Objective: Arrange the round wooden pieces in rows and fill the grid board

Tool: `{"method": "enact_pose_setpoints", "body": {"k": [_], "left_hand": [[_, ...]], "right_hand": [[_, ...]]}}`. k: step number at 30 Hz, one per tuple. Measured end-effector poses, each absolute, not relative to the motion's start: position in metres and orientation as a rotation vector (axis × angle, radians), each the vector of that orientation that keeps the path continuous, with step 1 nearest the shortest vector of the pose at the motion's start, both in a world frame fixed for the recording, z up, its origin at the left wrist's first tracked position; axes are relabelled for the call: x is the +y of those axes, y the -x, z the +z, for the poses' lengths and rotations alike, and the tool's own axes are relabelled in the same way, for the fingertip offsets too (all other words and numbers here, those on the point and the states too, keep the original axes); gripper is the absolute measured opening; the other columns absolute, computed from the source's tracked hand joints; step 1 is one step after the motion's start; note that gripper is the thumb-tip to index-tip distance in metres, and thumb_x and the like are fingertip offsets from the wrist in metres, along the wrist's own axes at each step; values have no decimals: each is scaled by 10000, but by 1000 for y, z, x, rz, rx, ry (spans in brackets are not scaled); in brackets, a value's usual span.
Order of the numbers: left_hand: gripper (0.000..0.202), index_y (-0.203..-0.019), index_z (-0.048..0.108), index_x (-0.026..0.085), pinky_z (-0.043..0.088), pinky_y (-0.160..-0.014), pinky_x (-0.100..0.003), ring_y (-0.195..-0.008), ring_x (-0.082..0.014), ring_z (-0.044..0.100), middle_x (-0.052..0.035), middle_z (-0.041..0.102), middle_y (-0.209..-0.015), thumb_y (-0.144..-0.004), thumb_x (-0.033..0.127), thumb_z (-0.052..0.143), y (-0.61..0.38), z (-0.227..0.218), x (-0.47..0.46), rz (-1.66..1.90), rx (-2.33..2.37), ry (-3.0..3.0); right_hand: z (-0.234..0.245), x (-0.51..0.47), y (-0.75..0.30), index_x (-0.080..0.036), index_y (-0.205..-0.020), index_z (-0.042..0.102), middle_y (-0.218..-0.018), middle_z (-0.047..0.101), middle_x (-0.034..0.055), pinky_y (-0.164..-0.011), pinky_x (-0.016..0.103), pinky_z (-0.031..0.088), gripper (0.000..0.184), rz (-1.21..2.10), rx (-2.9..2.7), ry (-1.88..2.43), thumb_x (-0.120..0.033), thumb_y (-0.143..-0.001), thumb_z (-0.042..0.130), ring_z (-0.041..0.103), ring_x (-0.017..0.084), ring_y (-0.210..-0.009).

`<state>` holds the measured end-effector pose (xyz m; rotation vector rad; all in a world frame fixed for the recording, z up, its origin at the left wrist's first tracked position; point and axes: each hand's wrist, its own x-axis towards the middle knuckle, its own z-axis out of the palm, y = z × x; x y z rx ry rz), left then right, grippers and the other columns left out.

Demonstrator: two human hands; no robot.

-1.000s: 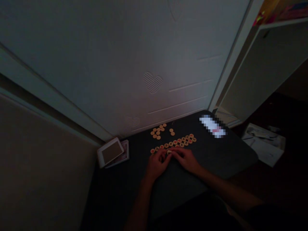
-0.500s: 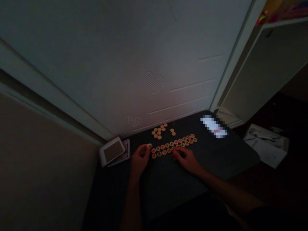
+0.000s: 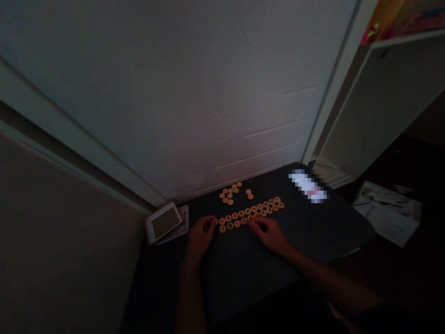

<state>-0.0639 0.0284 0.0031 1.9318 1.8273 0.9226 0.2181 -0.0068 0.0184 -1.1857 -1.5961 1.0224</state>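
Two rows of round wooden xiangqi pieces (image 3: 248, 211), marked with red or dark characters, run side by side across the dark table (image 3: 257, 273). My left hand (image 3: 200, 236) is at the left end of the far row. Its thumb and forefinger pinch a xiangqi piece (image 3: 216, 222), now at table level beside that row. My right hand (image 3: 270, 233) rests at the middle of the near row, fingertips pressed together against the pieces; what they hold, if anything, is hidden. Behind the rows lie several blank-looking discs (image 3: 230, 195), with two more discs (image 3: 250, 196) apart to their right.
A white-framed tablet-like object (image 3: 166, 222) lies on a flat case at the table's left. A bright, pixelated object (image 3: 309, 186) is at the back right. A pale panel with carved hearts (image 3: 221, 126) rises behind the table. A white box (image 3: 387, 211) stands lower right.
My left hand has lowered its raised piece to the table at the far row's left end. My right hand has stayed at the near row. The view has shifted slightly.
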Motion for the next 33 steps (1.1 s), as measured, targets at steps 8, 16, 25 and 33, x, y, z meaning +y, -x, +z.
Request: {"method": "enact_pose_setpoints", "body": {"k": [8,16,25,33], "left_hand": [[291,-979,734,228,511,-674,-331,-703,-181,604,-44,691,-924,-907,461,576,65,7,29,925,1831,-2013],[314,-1058,703,215,509,-710,-331,-730,-184,612,-49,680,-938,-957,443,513,61,10,28,1060,1837,-1999],[294,-1011,706,222,491,-721,-316,-714,-179,605,-42,680,-892,-971,415,489,54,16,24,1079,1848,-2055],[313,-1012,711,208,495,-768,-317,-759,-186,631,-47,703,-901,-976,419,482,57,24,22,1199,1907,-1946]], "right_hand": [[20,-6,-218,-208,-922,719,-754,704,6,-640,251,491,269,1014,-1618,1195,-419,-965,559,660,155,-687],[23,-2,-214,-222,-974,722,-901,745,36,-744,288,520,214,771,-1741,1163,-371,-966,568,688,180,-810],[71,102,-153,-133,-1245,635,-1204,690,136,-1013,367,420,320,236,-2471,1197,-292,-981,546,579,253,-1167],[58,129,-116,-139,-1081,715,-1128,713,150,-987,401,393,210,239,-2667,1120,-220,-906,629,583,287,-1133]]}}
